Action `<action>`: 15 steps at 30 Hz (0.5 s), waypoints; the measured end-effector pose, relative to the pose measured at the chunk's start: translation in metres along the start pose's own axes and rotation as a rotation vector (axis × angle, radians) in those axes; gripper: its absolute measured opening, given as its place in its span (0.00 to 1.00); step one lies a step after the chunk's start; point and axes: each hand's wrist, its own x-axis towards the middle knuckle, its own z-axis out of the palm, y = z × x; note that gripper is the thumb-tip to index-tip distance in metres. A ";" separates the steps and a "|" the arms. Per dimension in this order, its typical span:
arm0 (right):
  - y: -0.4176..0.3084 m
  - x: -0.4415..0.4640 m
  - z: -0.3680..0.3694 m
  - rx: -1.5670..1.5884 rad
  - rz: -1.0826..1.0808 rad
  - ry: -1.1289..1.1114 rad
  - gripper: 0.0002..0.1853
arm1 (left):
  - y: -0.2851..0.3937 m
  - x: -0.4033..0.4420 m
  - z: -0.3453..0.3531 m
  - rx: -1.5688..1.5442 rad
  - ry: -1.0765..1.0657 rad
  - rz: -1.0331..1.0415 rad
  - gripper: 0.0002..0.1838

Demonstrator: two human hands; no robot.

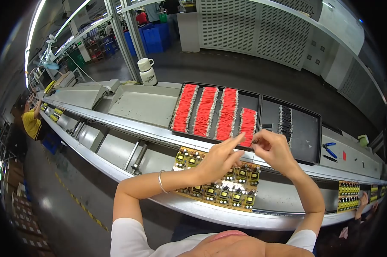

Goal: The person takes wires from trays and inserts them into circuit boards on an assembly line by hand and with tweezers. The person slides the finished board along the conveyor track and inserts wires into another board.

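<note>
Left hand hides part of the tan circuit-board panel with yellow-topped components; can't tell what's at right hand's fingertips, too small; print on white lidded flask unreadable; co-worker's bare hand far right, body mostly lost in shadow

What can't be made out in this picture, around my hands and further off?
Head view: anything pinched in the right hand; too small to tell.
Head view: part of the boards; hidden by the left hand.
Head view: the print on the flask; too small to read.
Head view: most of the co-worker whose hand shows far right; cut off by the dark edge.
</note>
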 end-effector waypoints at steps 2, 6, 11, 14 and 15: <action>-0.004 -0.008 0.002 0.092 0.056 -0.011 0.09 | 0.004 0.002 0.009 -0.096 -0.036 -0.066 0.19; -0.006 -0.023 0.006 0.360 0.222 -0.048 0.09 | 0.006 0.001 0.020 -0.392 -0.131 -0.263 0.18; -0.001 -0.041 0.012 0.540 0.311 -0.049 0.09 | 0.000 -0.003 0.022 -0.400 -0.183 -0.308 0.13; 0.001 -0.052 0.016 0.544 0.325 -0.063 0.10 | 0.006 -0.003 0.017 -0.231 -0.326 -0.304 0.09; 0.002 -0.055 0.018 0.543 0.328 -0.068 0.10 | 0.006 -0.004 0.017 -0.175 -0.372 -0.300 0.08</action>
